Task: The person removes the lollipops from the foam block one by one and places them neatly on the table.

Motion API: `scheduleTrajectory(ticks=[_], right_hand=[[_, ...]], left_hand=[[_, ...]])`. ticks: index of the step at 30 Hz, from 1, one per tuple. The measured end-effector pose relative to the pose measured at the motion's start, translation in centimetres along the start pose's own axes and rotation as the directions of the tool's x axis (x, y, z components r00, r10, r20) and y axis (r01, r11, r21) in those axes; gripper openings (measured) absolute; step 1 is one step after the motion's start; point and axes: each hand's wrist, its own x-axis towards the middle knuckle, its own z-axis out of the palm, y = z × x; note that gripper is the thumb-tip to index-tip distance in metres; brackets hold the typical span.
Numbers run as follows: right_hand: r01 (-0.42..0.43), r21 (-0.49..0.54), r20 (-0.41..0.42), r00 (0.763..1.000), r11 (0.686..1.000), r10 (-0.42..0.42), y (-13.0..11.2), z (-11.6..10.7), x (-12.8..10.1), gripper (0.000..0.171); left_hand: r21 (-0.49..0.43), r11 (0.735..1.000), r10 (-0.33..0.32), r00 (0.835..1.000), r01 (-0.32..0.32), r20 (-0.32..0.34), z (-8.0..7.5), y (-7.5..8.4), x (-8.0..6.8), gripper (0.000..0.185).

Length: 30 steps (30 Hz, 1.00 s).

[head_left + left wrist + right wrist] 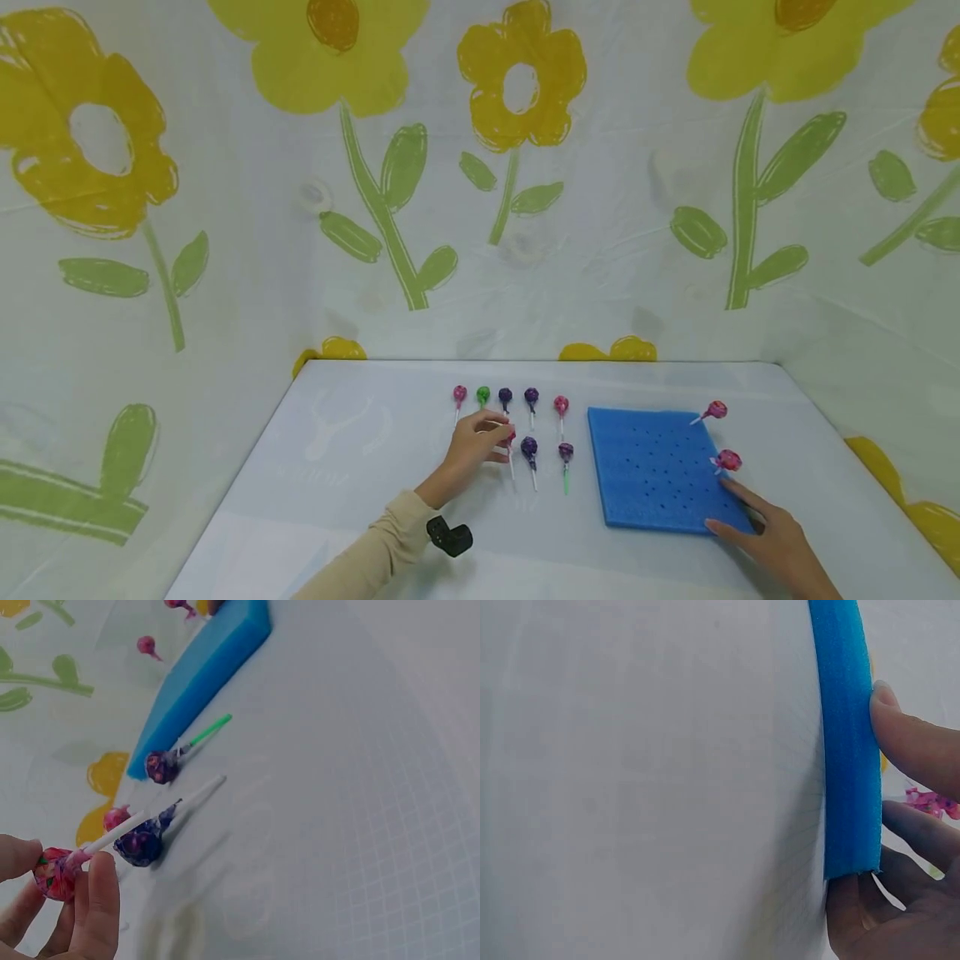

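In the head view my left hand (474,446) is over the lollipops, pinching a red-pink wrapped lollipop (56,874) by its candy end between thumb and fingers; its white stick points away from the fingers in the left wrist view. My right hand (780,537) holds the near right corner of a blue foam board (622,467) dotted with small holes. Its thumb (900,735) lies on the top face, with other fingers against the side edge. Two pink lollipops, a far one (717,409) and a nearer one (727,460), stick up along the board's right side.
Left of the board lie several lollipops, among them a purple one (529,450), one with a green stick (566,454), a pink one (561,405) and a green one (483,394). Flower-printed cloth (600,250) surrounds the white table (337,500).
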Motion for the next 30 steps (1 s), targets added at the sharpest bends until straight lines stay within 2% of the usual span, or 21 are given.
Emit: scheduleTrajectory(ticks=[6,11,15,20,25,30], right_hand=[[-0.008,0.016,0.001,1.0,1.0,0.008,0.5,0.1,0.4,0.106],[-0.014,0.037,0.01,1.0,0.999,0.013,-0.2,-0.2,0.0,0.111],[-0.014,0.04,0.009,1.0,0.999,0.014,-0.6,-0.4,-0.4,0.11],[-0.013,0.052,0.007,1.0,0.999,0.013,-0.8,-0.3,-0.5,0.109],[-0.002,0.06,0.003,1.0,0.998,0.002,-0.7,-0.3,-0.5,0.108],[0.006,0.054,-0.003,1.0,0.999,-0.006,-0.7,-0.3,-0.5,0.108]], left_hand=[[0.017,1.0,-0.012,1.0,0.012,-0.003,-0.6,-0.9,0.2,0.023],[0.078,0.997,-0.015,1.0,0.015,-0.005,-0.9,-1.6,0.3,0.021],[0.154,0.988,0.01,1.0,-0.009,-0.007,-0.9,-2.0,0.3,0.018],[0.274,0.96,0.07,0.997,-0.059,-0.029,-0.7,-2.1,0.4,0.013],[0.356,0.931,0.113,0.992,-0.085,-0.06,-0.4,-2.2,0.3,0.012],[0.464,0.874,0.203,0.976,-0.145,-0.077,-0.2,-2.4,0.1,0.011]])
